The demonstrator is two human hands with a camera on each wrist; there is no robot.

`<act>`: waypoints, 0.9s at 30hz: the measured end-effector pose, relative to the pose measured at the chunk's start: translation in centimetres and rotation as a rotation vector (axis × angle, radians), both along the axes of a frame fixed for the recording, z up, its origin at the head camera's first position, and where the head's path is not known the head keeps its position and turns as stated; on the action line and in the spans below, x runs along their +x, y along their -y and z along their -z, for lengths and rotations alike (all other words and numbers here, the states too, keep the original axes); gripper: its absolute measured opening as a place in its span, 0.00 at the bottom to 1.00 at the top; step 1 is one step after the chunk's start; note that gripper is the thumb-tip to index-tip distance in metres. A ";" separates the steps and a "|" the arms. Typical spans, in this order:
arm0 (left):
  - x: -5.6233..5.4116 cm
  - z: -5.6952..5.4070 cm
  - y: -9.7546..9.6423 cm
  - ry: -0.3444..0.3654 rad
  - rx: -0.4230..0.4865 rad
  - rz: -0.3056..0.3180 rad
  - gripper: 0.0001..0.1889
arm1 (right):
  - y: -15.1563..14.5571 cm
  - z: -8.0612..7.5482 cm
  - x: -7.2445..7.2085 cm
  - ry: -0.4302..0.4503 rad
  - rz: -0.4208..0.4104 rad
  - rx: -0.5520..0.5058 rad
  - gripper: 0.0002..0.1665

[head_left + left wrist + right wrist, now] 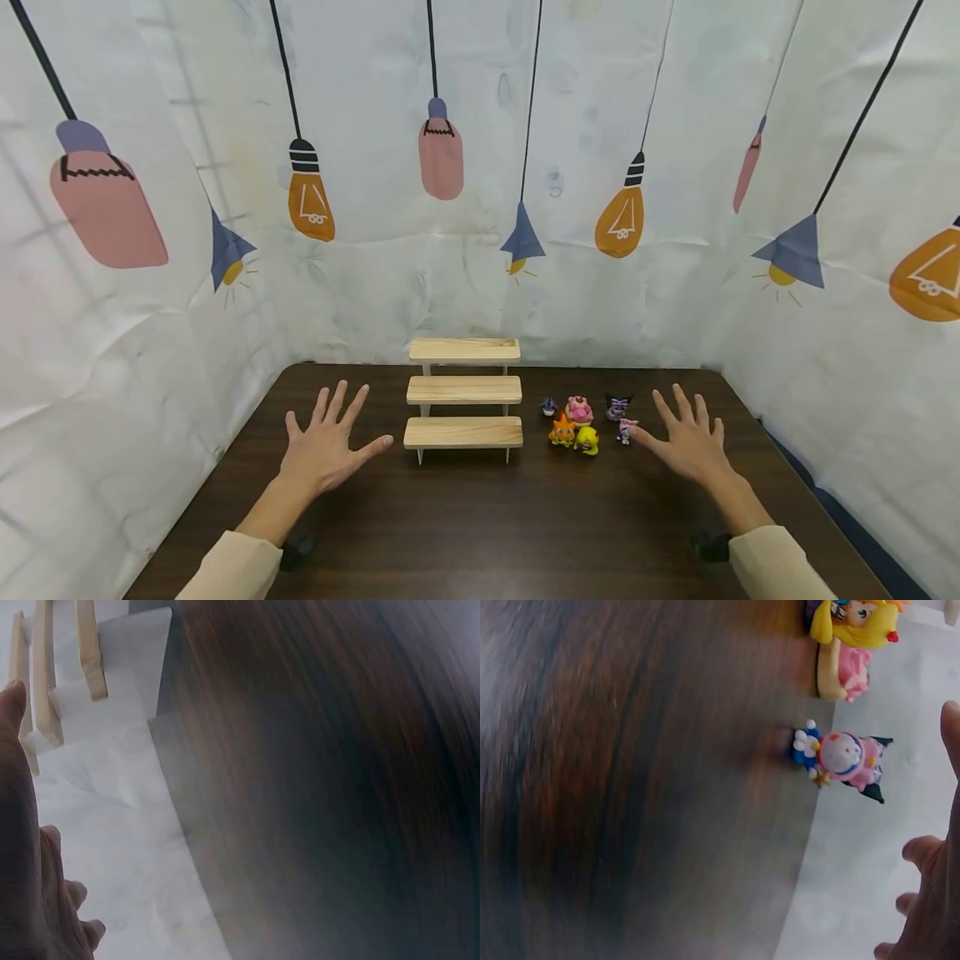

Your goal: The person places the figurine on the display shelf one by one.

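Observation:
My left hand (322, 447) is held above the table with fingers spread, left of a three-step wooden display stand (463, 432). Its thumb points toward the bottom step, and it holds nothing. On the other side, my right hand (692, 443) also has its fingers spread and holds nothing. Its thumb tip appears close to a small pink-and-white figurine (626, 431); I cannot tell if they touch. Behind that stands a purple-and-black figurine (618, 407). Nearer the stand cluster a blue figurine (549, 407), a pink one (579, 411), an orange one (562, 431) and a yellow-haired one (862, 626).
Everything stands on a dark brown wood-grain table (480, 525). White fabric walls (480, 292) printed with hanging lamps enclose its back and sides. The stand is near the back edge, with the figurines just to its right.

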State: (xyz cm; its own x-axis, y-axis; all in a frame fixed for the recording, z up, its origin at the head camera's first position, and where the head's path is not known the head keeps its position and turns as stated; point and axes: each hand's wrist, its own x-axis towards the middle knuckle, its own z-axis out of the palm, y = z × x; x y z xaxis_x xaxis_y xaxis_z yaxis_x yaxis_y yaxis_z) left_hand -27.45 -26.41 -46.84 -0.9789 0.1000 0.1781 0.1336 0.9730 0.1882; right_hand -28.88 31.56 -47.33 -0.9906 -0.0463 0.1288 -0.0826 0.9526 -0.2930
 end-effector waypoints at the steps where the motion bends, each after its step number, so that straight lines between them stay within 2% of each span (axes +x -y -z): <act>1: -0.1 0.2 -0.3 -0.001 0.017 0.002 0.53 | 0.1 0.2 0.0 0.005 0.002 -0.015 0.58; 8: -0.7 1.6 -2.7 0.000 0.194 0.010 0.48 | 0.6 1.9 -0.6 0.063 0.036 -0.112 0.58; 13: -1.2 2.3 -4.0 0.013 0.377 0.029 0.44 | 0.7 2.6 -1.3 0.133 0.037 -0.225 0.58; 18: -1.8 2.8 -5.2 0.035 0.570 0.003 0.42 | 0.8 3.1 -1.8 0.218 0.044 -0.310 0.58; 23: -2.3 3.4 -6.3 0.012 0.801 -0.036 0.36 | 0.9 3.5 -2.2 0.189 0.033 -0.423 0.54; 27: -2.7 3.9 -6.9 0.035 0.991 -0.071 0.32 | 1.1 3.6 -2.4 0.158 0.034 -0.563 0.51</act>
